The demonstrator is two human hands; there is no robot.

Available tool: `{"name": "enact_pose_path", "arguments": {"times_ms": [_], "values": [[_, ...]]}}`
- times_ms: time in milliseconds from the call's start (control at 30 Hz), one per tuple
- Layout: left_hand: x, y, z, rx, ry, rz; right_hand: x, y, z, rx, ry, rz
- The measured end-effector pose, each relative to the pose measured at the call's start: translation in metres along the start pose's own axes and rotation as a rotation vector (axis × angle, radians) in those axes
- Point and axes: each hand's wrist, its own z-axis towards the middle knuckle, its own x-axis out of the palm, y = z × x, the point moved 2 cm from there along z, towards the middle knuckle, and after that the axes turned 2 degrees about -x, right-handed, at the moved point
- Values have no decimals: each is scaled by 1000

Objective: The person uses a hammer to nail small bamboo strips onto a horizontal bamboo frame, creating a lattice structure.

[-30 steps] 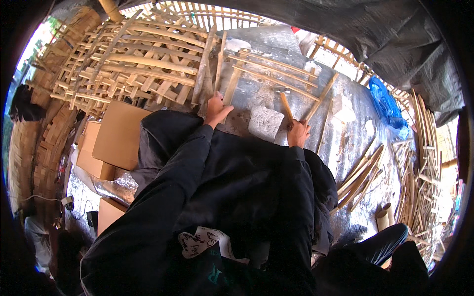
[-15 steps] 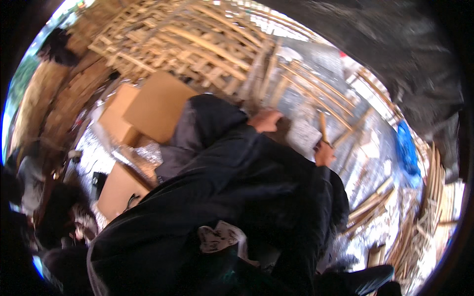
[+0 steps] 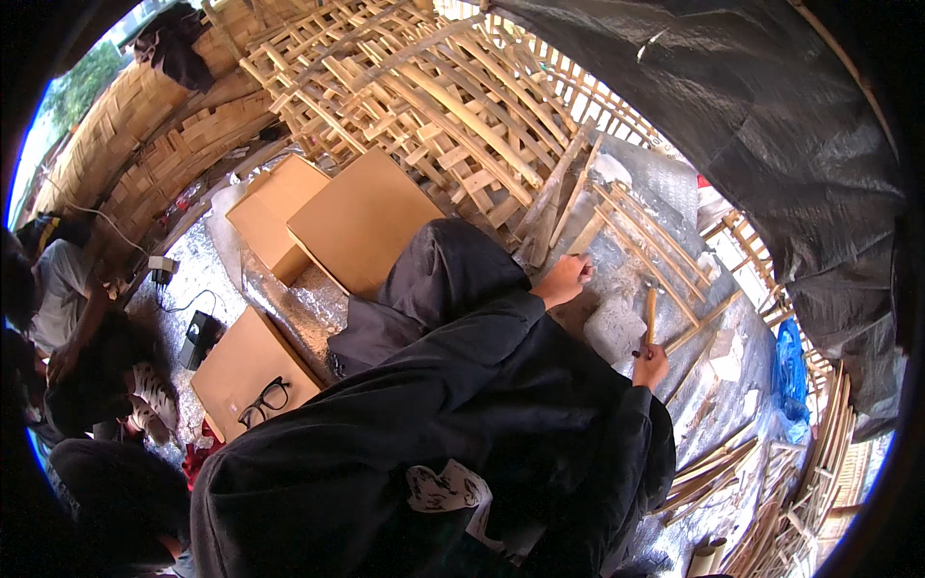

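Observation:
My left hand (image 3: 564, 280) is closed, its fingers curled in beside a pale grey-white stone-like lump (image 3: 615, 328). Whatever it may hold is hidden. On the lump's right side, my right hand (image 3: 650, 367) grips the lower end of a short tan wooden stick (image 3: 651, 314), which points away from me. A small dark tip pokes out at the left of that fist; I cannot make out what it belongs to. Dark sleeves cover both arms, and dark cloth drapes over my knees.
Beyond my hands lie thin wooden strips (image 3: 655, 241) and a large bamboo lattice stack (image 3: 405, 96). Cardboard boxes (image 3: 361, 217) stand left, with eyeglasses (image 3: 263, 402) on a nearer one. A person (image 3: 72, 318) sits far left. Blue plastic (image 3: 792, 380) and bamboo strips (image 3: 718, 472) lie right.
The view has shifted, so the scene sits lower and further right. My left hand has moved slightly farther out beside the lump. My right hand keeps its grip on the stick.

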Motion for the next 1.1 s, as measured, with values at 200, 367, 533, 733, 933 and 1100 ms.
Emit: {"name": "enact_pose_path", "arguments": {"times_ms": [200,367,533,733,933,1100], "values": [[6,8,14,-202,-123,-591,-7,-3,3,107,-55,442],[14,22,18,-185,-64,-779,-29,33,8,138,-101,594],[7,34,16,-93,-114,-334,-33,78,0,127,-82,755],[0,27,19,-308,-151,-582,-62,98,0,114,-121,806],[-7,30,16,-488,-275,-609,-182,136,34,-198,-480,633],[5,29,17,-586,-225,-706,-334,250,4,-318,-750,241]]}}
